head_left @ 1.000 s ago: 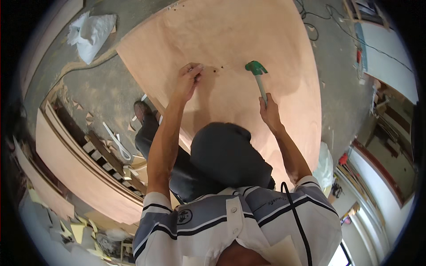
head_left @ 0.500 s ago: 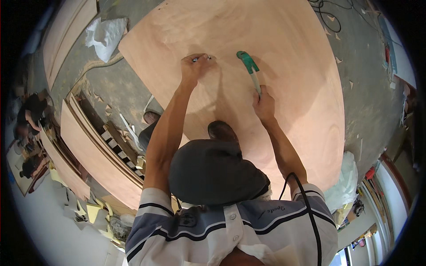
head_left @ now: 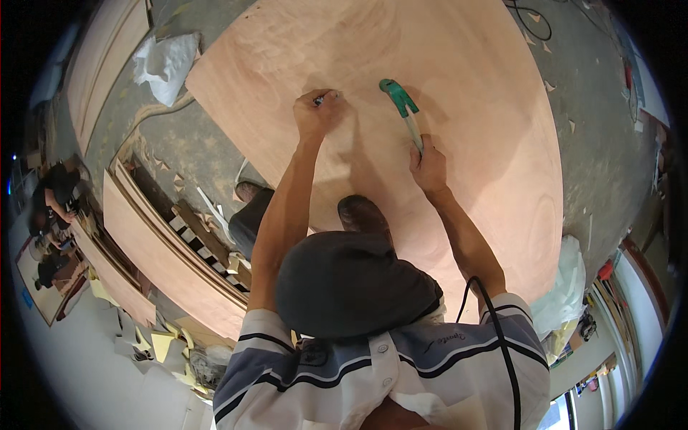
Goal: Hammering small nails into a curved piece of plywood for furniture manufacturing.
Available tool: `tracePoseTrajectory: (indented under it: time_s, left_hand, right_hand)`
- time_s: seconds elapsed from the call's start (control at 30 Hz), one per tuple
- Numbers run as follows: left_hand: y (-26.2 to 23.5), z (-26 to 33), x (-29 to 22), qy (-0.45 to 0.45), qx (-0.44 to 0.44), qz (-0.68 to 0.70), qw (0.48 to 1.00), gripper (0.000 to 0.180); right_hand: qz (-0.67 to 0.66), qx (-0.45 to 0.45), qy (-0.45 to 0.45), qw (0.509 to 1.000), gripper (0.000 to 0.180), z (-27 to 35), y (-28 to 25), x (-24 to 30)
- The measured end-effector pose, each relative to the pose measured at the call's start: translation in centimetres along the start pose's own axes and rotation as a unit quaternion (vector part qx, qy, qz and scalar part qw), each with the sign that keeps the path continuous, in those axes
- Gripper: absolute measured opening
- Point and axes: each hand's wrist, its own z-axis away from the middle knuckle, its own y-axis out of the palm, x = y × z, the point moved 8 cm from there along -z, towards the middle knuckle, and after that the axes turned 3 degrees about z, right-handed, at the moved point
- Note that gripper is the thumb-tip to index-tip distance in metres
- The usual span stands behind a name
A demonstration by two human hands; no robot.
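Observation:
My right hand is closed round the pale handle of a claw hammer with a green head. The hammer is held over a broad sheet of plywood, its head pointing away from me. To the left of the hammer, my left hand is closed in a pinch above the same sheet. Small shiny metal bits show between its fingers, too small to name for certain. One dark shoe rests on the plywood in front of my bent knee.
Curved stacked boards stand on the left, with a white plastic bag on the floor beyond them. Clear plastic sheeting lies at the right. A black cable loops on the floor at the far right. People are at the far left.
The whole view has shifted slightly. The hammer head has moved a little to the left and away from me; both hands keep their grips.

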Motion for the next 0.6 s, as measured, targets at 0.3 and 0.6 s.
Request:
tracePoseTrajectory:
  time_s: [0.3,0.6]
  left_hand:
    - [-0.4,0.4,-2.8,0.042,-0.079,-0.216,0.972,0.018]
    - [-0.3,1.3,-3.2,0.119,-0.119,-0.184,0.968,0.018]
  right_hand:
    - [-0.002,-0.002,0.0,1.0,0.022,0.1,-0.5,1.2]
    - [0.012,-0.019,-0.024,0.999,0.022,0.1,-0.9,1.2]
